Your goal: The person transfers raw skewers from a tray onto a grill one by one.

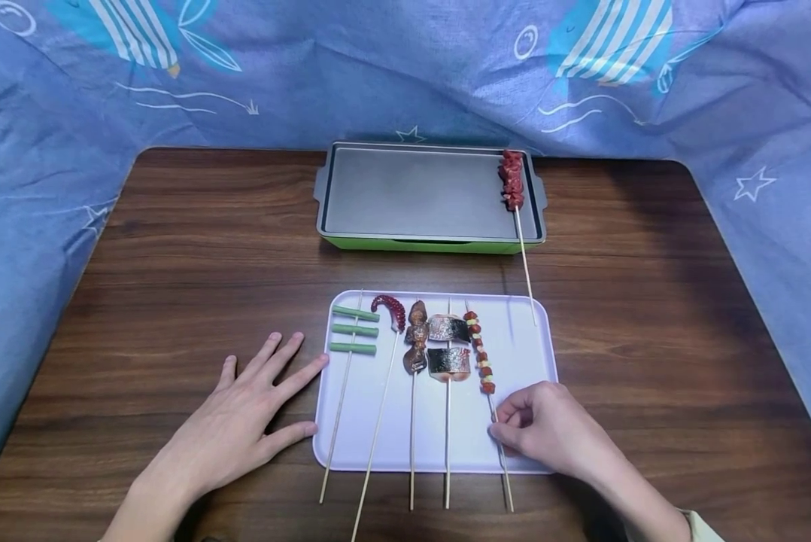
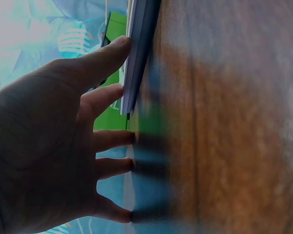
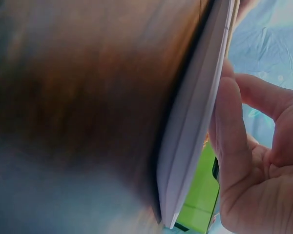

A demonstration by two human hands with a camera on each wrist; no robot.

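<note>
Skewer of small red and yellow pieces [image 1: 480, 352] lies at the right end of a row on the pale purple tray [image 1: 523, 361]. The right hand [image 1: 554, 429] pinches its stick between thumb and fingertips near the tray's close edge. The left hand [image 1: 243, 414] grips nothing; its fingers are spread, with thumb and forefinger touching the tray's left rim. To the left of the pinched skewer lie, in order, the fish skewer [image 1: 449, 361], the brown chunk skewer [image 1: 416, 339], the dark red tentacle skewer [image 1: 392, 307] and the green stalk skewer [image 1: 354, 329], their sticks reaching past the near rim. Beyond the tray, a gray pan [image 1: 412, 192] sits on a green base [image 1: 419, 244], with a red meat skewer [image 1: 511, 181] along its right side, its stick extending over the tray's far right corner.
</note>
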